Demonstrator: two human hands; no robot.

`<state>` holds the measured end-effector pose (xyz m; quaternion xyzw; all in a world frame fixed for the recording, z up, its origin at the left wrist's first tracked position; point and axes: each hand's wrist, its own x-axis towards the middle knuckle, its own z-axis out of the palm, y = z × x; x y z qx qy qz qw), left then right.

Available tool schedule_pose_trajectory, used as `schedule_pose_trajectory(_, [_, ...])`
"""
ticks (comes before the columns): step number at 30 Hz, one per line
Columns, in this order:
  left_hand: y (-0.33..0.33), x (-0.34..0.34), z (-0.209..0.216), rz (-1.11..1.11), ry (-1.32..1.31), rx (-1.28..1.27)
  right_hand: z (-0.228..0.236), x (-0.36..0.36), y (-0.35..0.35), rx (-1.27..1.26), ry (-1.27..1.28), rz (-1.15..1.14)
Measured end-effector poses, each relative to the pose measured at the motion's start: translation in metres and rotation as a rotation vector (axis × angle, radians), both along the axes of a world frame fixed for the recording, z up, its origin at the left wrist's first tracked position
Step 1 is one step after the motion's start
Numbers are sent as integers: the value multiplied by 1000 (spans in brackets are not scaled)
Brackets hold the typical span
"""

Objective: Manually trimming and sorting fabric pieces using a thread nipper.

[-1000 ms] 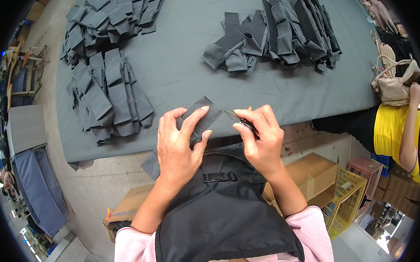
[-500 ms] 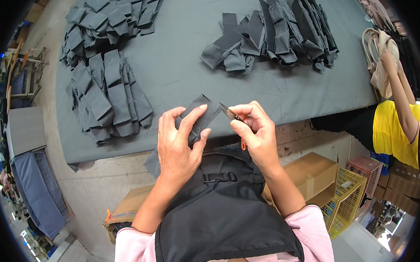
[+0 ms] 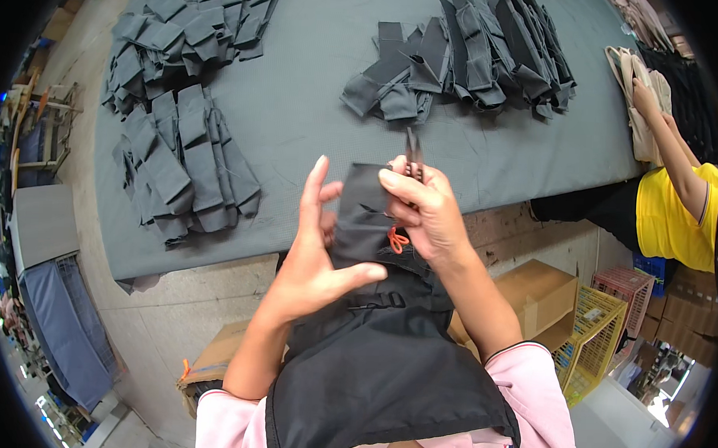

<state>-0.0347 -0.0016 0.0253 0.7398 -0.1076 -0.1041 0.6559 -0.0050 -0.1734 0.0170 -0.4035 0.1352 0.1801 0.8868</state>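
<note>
Between my hands hangs a dark grey piece of cloth (image 3: 356, 216) at the near edge of the table. My right hand (image 3: 433, 210) pinches its right edge between thumb and fingers. The same hand keeps a pair of thread snips (image 3: 413, 149) in its grip, blades pointing away from me, and an orange cord loop (image 3: 397, 240) dangles below. My left hand (image 3: 303, 258) is open at the cloth's left side, thumb spread wide. Some of its fingers are partly behind the cloth, and whether they touch it I cannot tell.
Piles of grey cloth pieces lie on the covered table (image 3: 300, 109): a far left pile (image 3: 195, 37), a nearer left pile (image 3: 190, 156) and a right pile (image 3: 482, 57). A co-worker in yellow (image 3: 676, 214) handles a beige item (image 3: 649, 92). Cardboard boxes (image 3: 524, 299) and a yellow crate (image 3: 590, 334) stand below right.
My left hand has opened from its hold on the cloth. My right hand has taken the cloth's edge, and the snips have swung to point away. The co-worker's hands have shifted on the beige item.
</note>
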Motion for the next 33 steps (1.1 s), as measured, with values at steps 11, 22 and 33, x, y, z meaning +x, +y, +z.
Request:
schedule_pose_trajectory(11, [-4,-6,-26,94,717,-490,-18,-33,1,-1018,-543,-233])
schedule_pose_trajectory(22, [-8,3,-8,41,670,-324,-6,-34,-13,-1404,-884,-21])
schedule_pose_trajectory(33, [-7,2,-6,53,676,-275,-6,-39,-11,-1392,-876,-55])
